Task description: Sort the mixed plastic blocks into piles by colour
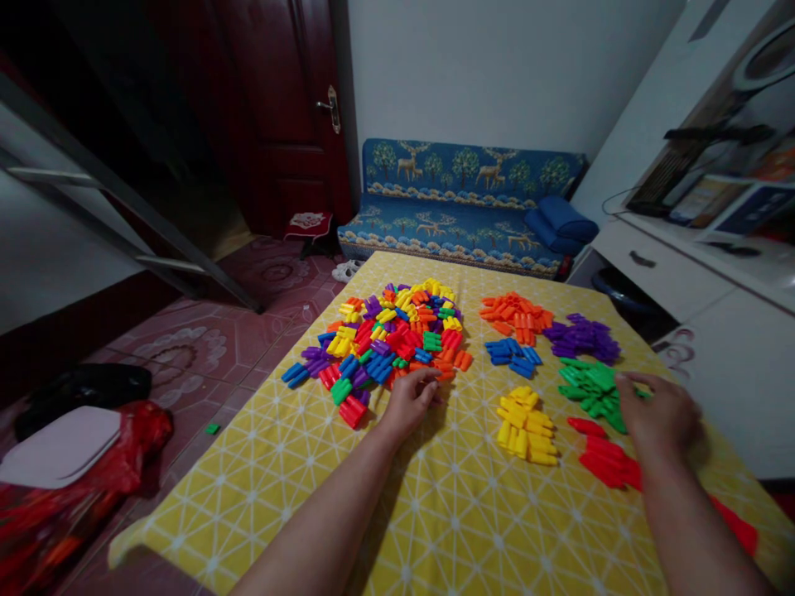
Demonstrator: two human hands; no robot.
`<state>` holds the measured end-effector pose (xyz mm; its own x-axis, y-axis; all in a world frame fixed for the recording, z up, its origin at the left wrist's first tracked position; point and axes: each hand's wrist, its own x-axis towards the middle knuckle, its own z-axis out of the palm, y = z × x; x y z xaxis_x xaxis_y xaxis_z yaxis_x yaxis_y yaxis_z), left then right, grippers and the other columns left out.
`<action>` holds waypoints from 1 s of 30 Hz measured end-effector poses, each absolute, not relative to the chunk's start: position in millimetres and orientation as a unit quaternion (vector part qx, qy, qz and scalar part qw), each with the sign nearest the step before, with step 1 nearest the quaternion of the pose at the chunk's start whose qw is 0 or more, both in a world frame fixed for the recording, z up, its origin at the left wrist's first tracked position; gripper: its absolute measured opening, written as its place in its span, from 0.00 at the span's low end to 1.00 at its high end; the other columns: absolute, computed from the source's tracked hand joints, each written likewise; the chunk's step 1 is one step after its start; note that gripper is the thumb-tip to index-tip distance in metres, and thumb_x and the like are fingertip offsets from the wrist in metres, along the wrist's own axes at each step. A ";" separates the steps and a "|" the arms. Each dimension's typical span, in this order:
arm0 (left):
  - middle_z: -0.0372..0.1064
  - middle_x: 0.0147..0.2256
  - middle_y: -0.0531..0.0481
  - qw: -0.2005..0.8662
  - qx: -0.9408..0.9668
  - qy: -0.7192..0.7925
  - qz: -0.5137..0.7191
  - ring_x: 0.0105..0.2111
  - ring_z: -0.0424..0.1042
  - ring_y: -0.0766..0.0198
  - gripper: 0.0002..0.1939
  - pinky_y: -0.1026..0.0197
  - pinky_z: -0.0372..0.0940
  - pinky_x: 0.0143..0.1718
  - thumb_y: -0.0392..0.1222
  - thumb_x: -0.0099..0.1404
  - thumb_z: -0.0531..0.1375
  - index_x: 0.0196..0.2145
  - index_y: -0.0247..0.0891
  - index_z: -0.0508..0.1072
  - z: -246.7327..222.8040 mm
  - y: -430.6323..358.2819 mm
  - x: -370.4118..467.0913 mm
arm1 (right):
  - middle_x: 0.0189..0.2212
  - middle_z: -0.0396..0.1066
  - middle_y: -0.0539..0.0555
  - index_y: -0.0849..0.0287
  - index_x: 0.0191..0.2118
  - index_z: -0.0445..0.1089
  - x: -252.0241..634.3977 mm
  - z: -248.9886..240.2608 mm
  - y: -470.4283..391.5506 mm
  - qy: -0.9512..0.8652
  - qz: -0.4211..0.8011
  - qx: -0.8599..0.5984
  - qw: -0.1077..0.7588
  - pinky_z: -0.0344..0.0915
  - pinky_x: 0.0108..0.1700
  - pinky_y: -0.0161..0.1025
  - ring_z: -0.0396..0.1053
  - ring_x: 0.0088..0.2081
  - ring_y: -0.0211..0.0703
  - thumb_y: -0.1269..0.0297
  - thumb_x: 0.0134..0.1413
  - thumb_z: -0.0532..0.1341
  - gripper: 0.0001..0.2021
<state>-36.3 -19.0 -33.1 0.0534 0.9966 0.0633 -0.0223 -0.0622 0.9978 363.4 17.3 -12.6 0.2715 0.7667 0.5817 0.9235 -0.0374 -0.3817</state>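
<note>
My left hand [411, 404] is at the right edge of a mixed pile of plastic building pieces [378, 352] in several colours. Its thumb and forefinger are apart, close to some orange pieces [448, 364]. Over on the right, my right hand [664, 414] is bent at the green pile [593, 387], its thumb and fingers around a green piece [643, 395] that is partly hidden. Near it lie single-colour groups: red pieces [609, 460], yellow pieces [527, 426], blue pieces [513, 354], purple pieces [584, 339] and orange pieces in a group [515, 314].
A yellow patterned cloth [298, 497] covers the table. Behind stands a blue sofa [447, 219]; a white cabinet [714, 348] is at the right. On the floor to the left are a red bag [146, 430], a green piece [213, 429] and a ladder [167, 232].
</note>
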 end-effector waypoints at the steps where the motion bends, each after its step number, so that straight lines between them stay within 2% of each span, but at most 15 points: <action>1: 0.75 0.31 0.46 0.501 0.521 0.466 0.510 0.25 0.76 0.63 0.14 0.62 0.71 0.28 0.44 0.61 0.60 0.41 0.33 0.74 -32.9 -19.1 -36.2 | 0.37 0.72 0.67 0.57 0.38 0.73 341.1 -8.6 18.7 -0.565 -0.139 -0.719 0.380 0.61 0.45 0.65 0.67 0.47 0.70 0.51 0.56 0.53 0.17; 3: 0.75 0.31 0.46 0.496 0.520 0.468 0.514 0.25 0.75 0.63 0.13 0.62 0.71 0.28 0.43 0.61 0.59 0.41 0.33 0.74 -33.2 -19.2 -36.2 | 0.40 0.73 0.64 0.59 0.36 0.73 287.8 -3.6 22.9 -0.613 -0.112 -0.654 0.428 0.64 0.49 0.57 0.69 0.46 0.60 0.55 0.54 0.56 0.14; 6: 0.74 0.29 0.48 0.481 0.532 0.470 0.514 0.24 0.73 0.65 0.13 0.63 0.70 0.28 0.41 0.62 0.58 0.41 0.33 0.75 -35.1 -19.1 -37.2 | 0.43 0.73 0.60 0.59 0.41 0.73 202.0 -2.2 31.3 -0.711 0.026 -0.543 0.446 0.67 0.51 0.50 0.70 0.46 0.50 0.61 0.54 0.57 0.12; 9: 0.75 0.29 0.48 0.447 0.561 0.478 0.507 0.25 0.72 0.65 0.12 0.64 0.68 0.29 0.40 0.62 0.57 0.41 0.34 0.76 -37.1 -18.2 -38.9 | 0.51 0.71 0.58 0.58 0.49 0.71 134.5 -0.7 41.8 -0.774 0.113 -0.482 0.394 0.65 0.55 0.47 0.68 0.52 0.47 0.70 0.54 0.56 0.17; 12: 0.76 0.32 0.47 0.419 0.585 0.483 0.499 0.29 0.73 0.64 0.11 0.64 0.68 0.31 0.38 0.62 0.57 0.40 0.35 0.77 -37.6 -17.4 -40.6 | 0.54 0.69 0.58 0.59 0.54 0.69 97.2 5.6 55.2 -0.795 0.105 -0.505 0.318 0.61 0.58 0.45 0.65 0.56 0.47 0.75 0.52 0.56 0.23; 14: 0.77 0.32 0.47 0.415 0.590 0.484 0.496 0.29 0.73 0.64 0.12 0.64 0.67 0.30 0.38 0.62 0.56 0.40 0.35 0.77 -37.0 -17.2 -41.1 | 0.53 0.70 0.59 0.60 0.55 0.69 85.7 10.4 63.8 -0.796 0.092 -0.538 0.262 0.62 0.58 0.46 0.65 0.55 0.50 0.76 0.50 0.59 0.24; 17: 0.77 0.32 0.47 0.411 0.596 0.484 0.492 0.28 0.72 0.64 0.12 0.64 0.66 0.31 0.38 0.63 0.56 0.40 0.35 0.77 -35.5 -17.2 -41.2 | 0.48 0.73 0.61 0.61 0.53 0.71 78.1 13.9 71.3 -0.796 0.083 -0.557 0.219 0.65 0.53 0.47 0.68 0.52 0.55 0.76 0.46 0.63 0.25; 20: 0.77 0.33 0.47 0.403 0.605 0.484 0.487 0.30 0.73 0.63 0.12 0.64 0.66 0.31 0.38 0.62 0.56 0.40 0.36 0.78 -34.0 -17.4 -40.9 | 0.48 0.73 0.60 0.58 0.52 0.71 74.7 13.5 69.5 -0.800 0.075 -0.556 0.213 0.65 0.51 0.45 0.67 0.51 0.55 0.75 0.45 0.64 0.25; 23: 0.77 0.32 0.47 0.405 0.602 0.487 0.485 0.30 0.72 0.64 0.12 0.65 0.66 0.31 0.38 0.62 0.56 0.40 0.36 0.78 -33.4 -18.1 -40.7 | 0.48 0.73 0.58 0.56 0.54 0.68 81.4 12.9 63.0 -0.771 0.063 -0.570 0.277 0.65 0.49 0.42 0.68 0.49 0.50 0.67 0.49 0.64 0.24; 27: 0.76 0.29 0.48 0.416 0.593 0.491 0.484 0.26 0.71 0.64 0.12 0.65 0.65 0.28 0.39 0.62 0.56 0.40 0.35 0.77 -35.7 -18.3 -40.6 | 0.37 0.76 0.57 0.59 0.49 0.69 129.6 13.7 58.8 -0.657 0.074 -0.635 0.399 0.64 0.39 0.38 0.71 0.36 0.45 0.55 0.55 0.57 0.19; 30: 0.74 0.26 0.49 0.425 0.589 0.488 0.484 0.24 0.71 0.65 0.12 0.65 0.65 0.27 0.39 0.62 0.56 0.40 0.35 0.77 -38.6 -17.1 -40.2 | 0.32 0.75 0.59 0.60 0.43 0.73 192.4 14.4 58.7 -0.601 0.018 -0.709 0.367 0.60 0.35 0.38 0.69 0.33 0.47 0.53 0.56 0.54 0.19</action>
